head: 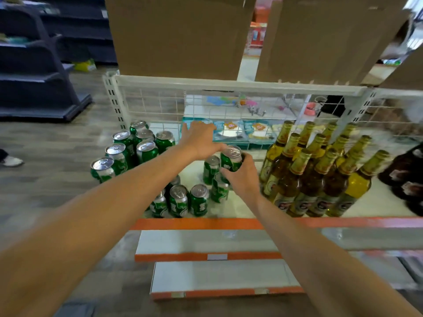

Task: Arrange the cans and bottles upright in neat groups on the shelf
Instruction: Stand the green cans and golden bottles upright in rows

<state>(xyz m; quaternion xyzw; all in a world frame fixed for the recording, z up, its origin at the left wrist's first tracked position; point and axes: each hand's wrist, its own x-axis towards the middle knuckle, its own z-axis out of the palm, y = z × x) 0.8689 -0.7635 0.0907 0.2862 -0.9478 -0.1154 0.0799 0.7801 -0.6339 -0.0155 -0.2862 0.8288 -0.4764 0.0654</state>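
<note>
Green cans stand upright on the white shelf [377, 202]. Several form a cluster at the back left [132, 149], three stand in a row at the front [178, 200], and two more stand in the middle [211, 169]. My right hand [242, 177] grips one green can [231, 157], held just above the middle ones. My left hand [201, 139] reaches over the shelf with its fingers spread and holds nothing. Amber and yellow glass bottles [320, 170] with gold caps stand upright in a tight group on the right.
A white wire grid [160, 106] backs the shelf. Large cardboard boxes [180, 35] sit on the shelf above. Dark packages [407, 177] lie at the far right. Two lower shelves with orange edges [206, 256] jut out below. Dark shelving [34, 65] stands at left.
</note>
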